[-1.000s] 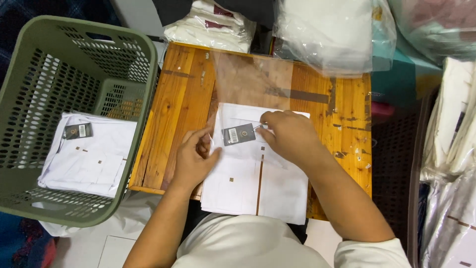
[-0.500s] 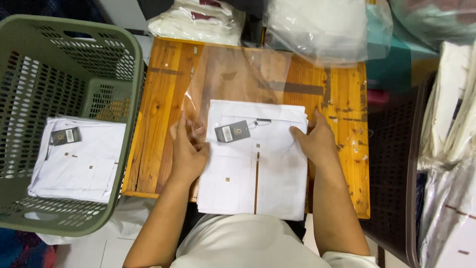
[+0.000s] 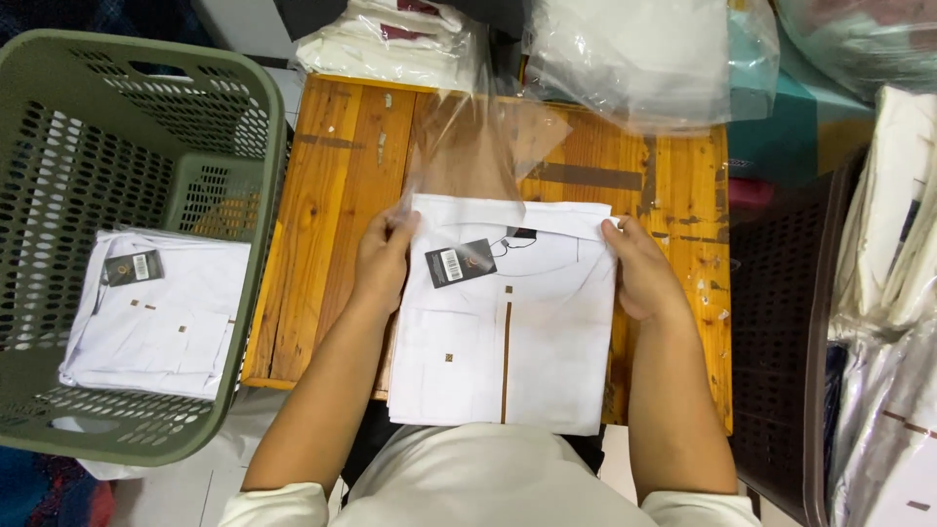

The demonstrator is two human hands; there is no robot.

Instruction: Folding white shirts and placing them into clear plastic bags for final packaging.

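Right now, a folded white shirt lies in the middle of the frame on a wooden desk. Its lower edge hangs over the near side of the desk. The shirt has a thin brown stripe down the front and a dark tag near its collar.

Both hands are on the shirt, one on each side. The left hand grips the upper left edge of the shirt, with its fingers curled over the cloth. The right hand presses on the upper right edge, thumb on top. The two hands are well apart, with the shirt between them.

A clear plastic bag rises from the top of the shirt, touching it, toward the upper middle of the frame.

At the left of the frame stands a green basket with holes in its walls. Another folded white shirt with a dark tag lies inside it.

At the top of the frame, more bagged clothes sit behind the desk.
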